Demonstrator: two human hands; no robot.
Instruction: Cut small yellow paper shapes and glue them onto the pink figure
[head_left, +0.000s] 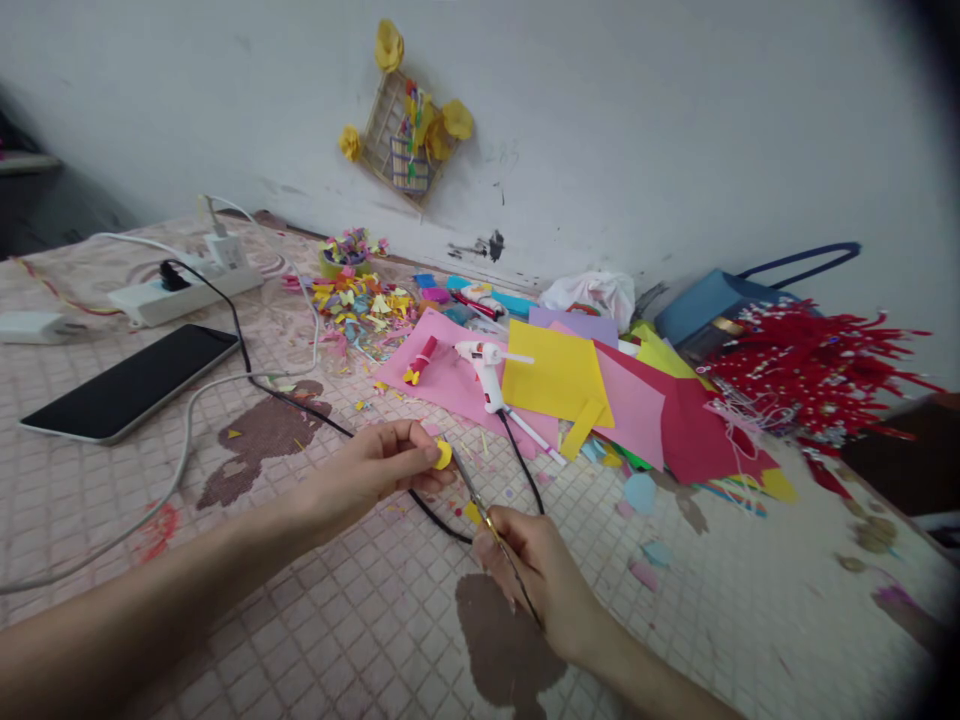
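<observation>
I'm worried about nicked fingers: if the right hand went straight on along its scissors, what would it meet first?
Likely the yellow paper piece in the left hand, close to the tip of the scissors; depth is unclear.

paper piece (444,456): yellow | glue gun (487,384): white | tablecloth (330,620): pale, grid-patterned | bag (701,305): blue

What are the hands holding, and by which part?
Left hand: small yellow piece, pinched at its edge. Right hand: scissors, gripped by the handle end.

You have a tablet (131,385) at ten o'clock, a yellow-flowered wall hanging (410,165) at twelve, and a blue bag (709,308) near two.
</observation>
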